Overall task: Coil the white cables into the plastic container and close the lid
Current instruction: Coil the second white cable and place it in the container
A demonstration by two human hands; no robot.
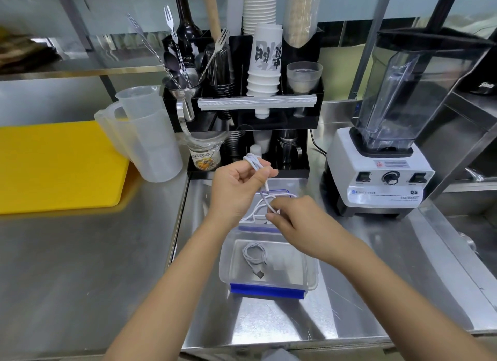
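A clear plastic container (310, 276) with blue clips sits open on the steel counter in front of me. One coiled white cable (254, 254) lies inside it. Just behind it rests the container's clear lid (279, 192) with blue trim. My left hand (236, 188) is raised above the lid, shut on loops of a second white cable (254, 163). That cable's loose length hangs down to my right hand (293, 217), which pinches it above the container's far edge.
A black cup-and-utensil organiser (247, 110) stands directly behind. A white blender (382, 156) is at the right, clear plastic jugs (145, 135) and a yellow cutting board (53, 167) at the left. A sink edge (470, 242) shows at the far right.
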